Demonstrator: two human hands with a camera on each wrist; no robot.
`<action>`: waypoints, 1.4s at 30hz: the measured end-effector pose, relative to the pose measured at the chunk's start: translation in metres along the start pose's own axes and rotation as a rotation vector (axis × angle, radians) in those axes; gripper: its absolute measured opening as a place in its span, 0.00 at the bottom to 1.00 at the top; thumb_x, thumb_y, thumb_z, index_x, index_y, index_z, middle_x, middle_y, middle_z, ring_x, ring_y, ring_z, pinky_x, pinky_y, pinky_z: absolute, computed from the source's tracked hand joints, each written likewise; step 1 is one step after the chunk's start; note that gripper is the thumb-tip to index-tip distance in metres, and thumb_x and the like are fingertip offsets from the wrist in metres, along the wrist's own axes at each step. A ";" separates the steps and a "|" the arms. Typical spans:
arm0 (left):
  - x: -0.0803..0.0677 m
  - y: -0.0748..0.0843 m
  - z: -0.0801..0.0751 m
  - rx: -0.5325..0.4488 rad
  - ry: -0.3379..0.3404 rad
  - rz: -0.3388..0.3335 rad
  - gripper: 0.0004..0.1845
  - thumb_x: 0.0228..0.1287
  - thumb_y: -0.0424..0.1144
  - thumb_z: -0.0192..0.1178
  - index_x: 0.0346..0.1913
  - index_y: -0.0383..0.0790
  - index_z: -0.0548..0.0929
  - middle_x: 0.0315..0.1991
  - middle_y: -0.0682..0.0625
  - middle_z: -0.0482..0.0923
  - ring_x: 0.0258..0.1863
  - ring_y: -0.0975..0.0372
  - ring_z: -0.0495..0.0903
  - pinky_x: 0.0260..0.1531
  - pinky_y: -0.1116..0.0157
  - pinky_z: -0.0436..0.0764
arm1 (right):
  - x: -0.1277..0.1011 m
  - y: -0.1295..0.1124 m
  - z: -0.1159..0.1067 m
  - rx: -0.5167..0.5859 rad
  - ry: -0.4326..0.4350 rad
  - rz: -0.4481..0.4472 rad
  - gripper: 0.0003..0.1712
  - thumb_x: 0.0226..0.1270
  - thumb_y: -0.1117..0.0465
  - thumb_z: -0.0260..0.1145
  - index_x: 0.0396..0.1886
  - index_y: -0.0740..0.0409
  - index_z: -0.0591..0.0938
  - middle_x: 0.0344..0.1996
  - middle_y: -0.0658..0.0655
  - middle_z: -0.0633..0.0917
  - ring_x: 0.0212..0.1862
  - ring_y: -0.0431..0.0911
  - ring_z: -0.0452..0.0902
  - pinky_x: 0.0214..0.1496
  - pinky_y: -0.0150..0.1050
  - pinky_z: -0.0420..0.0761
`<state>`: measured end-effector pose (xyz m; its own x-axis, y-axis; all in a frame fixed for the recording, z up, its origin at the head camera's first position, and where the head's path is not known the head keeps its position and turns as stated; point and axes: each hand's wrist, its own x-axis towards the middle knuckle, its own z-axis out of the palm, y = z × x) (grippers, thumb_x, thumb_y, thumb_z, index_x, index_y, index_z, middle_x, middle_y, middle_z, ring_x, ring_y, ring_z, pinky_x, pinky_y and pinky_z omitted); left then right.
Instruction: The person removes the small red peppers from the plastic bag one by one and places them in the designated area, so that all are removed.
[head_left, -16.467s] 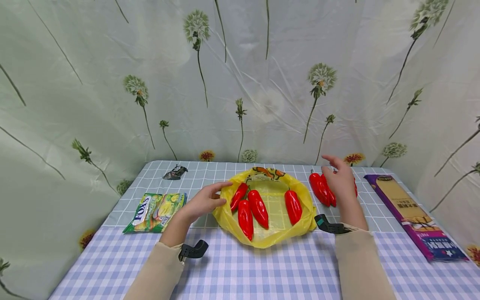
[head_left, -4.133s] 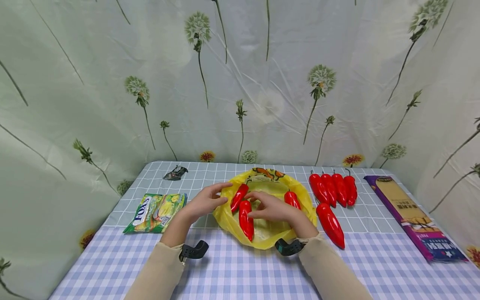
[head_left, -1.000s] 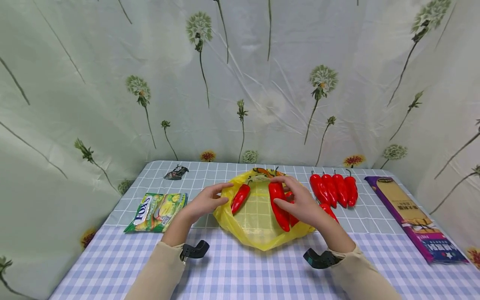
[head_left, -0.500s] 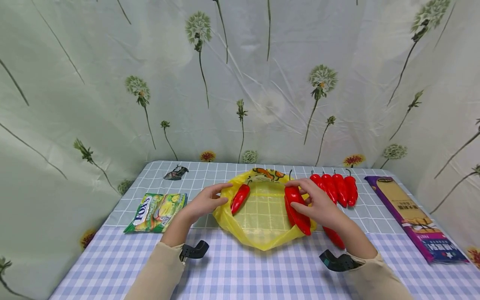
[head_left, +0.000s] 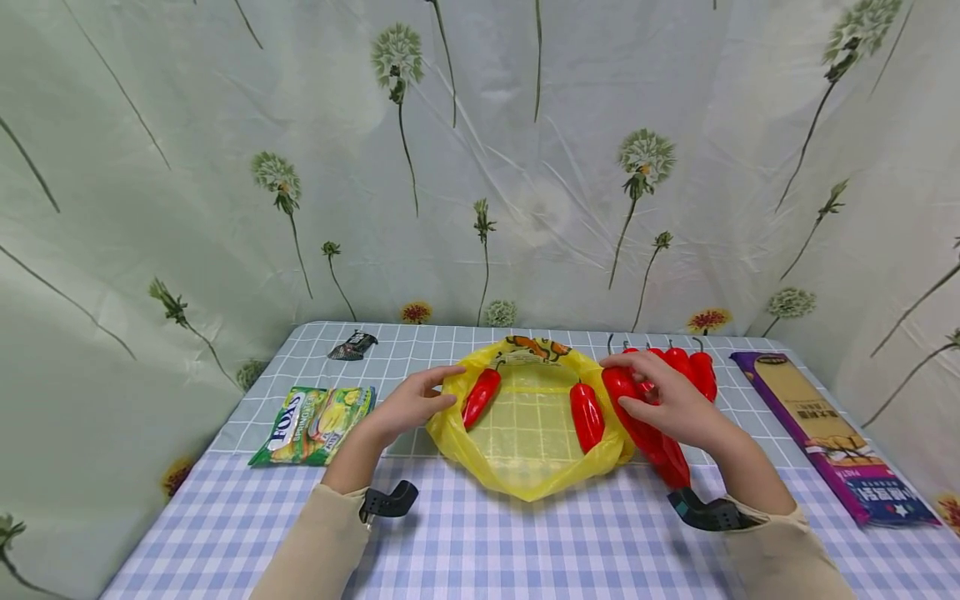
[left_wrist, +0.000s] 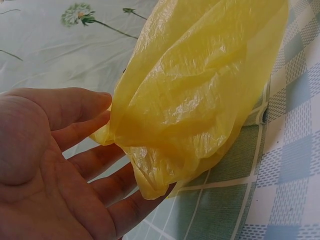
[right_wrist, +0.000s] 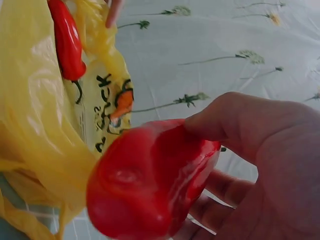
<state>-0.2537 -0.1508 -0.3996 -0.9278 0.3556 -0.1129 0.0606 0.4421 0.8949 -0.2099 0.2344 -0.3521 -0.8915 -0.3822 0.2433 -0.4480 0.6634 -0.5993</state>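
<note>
**Pepper held just right of the yellow bag**

Pepper (head_left: 633, 408) sits gripped in the right hand (head_left: 675, 404), fingers curled around it, above the table (head_left: 525, 542) beside a row of peppers (head_left: 693, 371). Left hand (head_left: 408, 404), fingers relaxed, touches the yellow bag (head_left: 525, 475), which holds two peppers (head_left: 585, 415). A candy packet (head_left: 311, 421) lies left.

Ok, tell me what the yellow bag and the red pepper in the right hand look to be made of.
Yellow bag: thin plastic film, by its look; it is see-through, crinkled and glossy, and the table's check pattern shows through it.
Red pepper held by the right hand: probably a moulded plastic imitation; its skin is uniformly red and shiny. A real pepper cannot be ruled out.
</note>
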 end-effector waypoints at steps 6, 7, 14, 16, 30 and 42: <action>0.000 0.000 0.000 0.001 0.006 -0.004 0.26 0.72 0.38 0.58 0.71 0.51 0.72 0.74 0.45 0.66 0.67 0.46 0.73 0.61 0.52 0.81 | -0.004 0.007 -0.009 -0.032 -0.007 0.019 0.31 0.60 0.66 0.71 0.64 0.52 0.75 0.61 0.63 0.76 0.58 0.61 0.74 0.42 0.46 0.89; 0.000 0.000 0.000 0.002 0.008 -0.005 0.26 0.72 0.38 0.58 0.71 0.51 0.73 0.74 0.45 0.66 0.67 0.45 0.73 0.61 0.52 0.81 | -0.004 0.008 -0.010 -0.041 -0.008 0.027 0.31 0.60 0.66 0.71 0.64 0.51 0.75 0.61 0.63 0.76 0.57 0.61 0.74 0.42 0.47 0.89; 0.000 0.000 0.000 0.001 0.009 -0.010 0.26 0.72 0.39 0.58 0.71 0.52 0.73 0.74 0.45 0.67 0.67 0.46 0.73 0.61 0.52 0.80 | -0.009 0.023 -0.022 0.017 -0.040 0.110 0.31 0.63 0.66 0.69 0.66 0.52 0.72 0.60 0.68 0.74 0.57 0.65 0.74 0.39 0.50 0.89; 0.000 0.000 0.000 -0.001 0.008 -0.007 0.26 0.72 0.38 0.58 0.71 0.52 0.73 0.74 0.45 0.67 0.67 0.46 0.74 0.61 0.52 0.81 | -0.010 0.028 -0.025 0.051 -0.054 0.141 0.31 0.65 0.66 0.68 0.67 0.53 0.71 0.61 0.69 0.73 0.57 0.67 0.74 0.39 0.50 0.89; 0.000 0.001 -0.001 0.001 -0.006 0.000 0.26 0.72 0.38 0.58 0.71 0.50 0.72 0.74 0.44 0.67 0.65 0.47 0.75 0.60 0.53 0.82 | -0.018 0.053 -0.034 0.051 -0.121 0.272 0.33 0.63 0.64 0.69 0.68 0.56 0.70 0.64 0.73 0.69 0.61 0.72 0.70 0.41 0.51 0.89; 0.001 -0.001 0.000 0.002 -0.005 0.001 0.26 0.71 0.38 0.58 0.71 0.51 0.73 0.74 0.45 0.66 0.66 0.47 0.74 0.60 0.53 0.81 | -0.022 0.065 -0.037 0.026 -0.167 0.296 0.31 0.61 0.60 0.72 0.63 0.60 0.74 0.60 0.72 0.75 0.60 0.69 0.72 0.44 0.49 0.89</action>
<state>-0.2547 -0.1507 -0.4009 -0.9258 0.3602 -0.1145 0.0621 0.4437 0.8940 -0.2216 0.3098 -0.3680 -0.9581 -0.2774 -0.0714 -0.1678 0.7455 -0.6451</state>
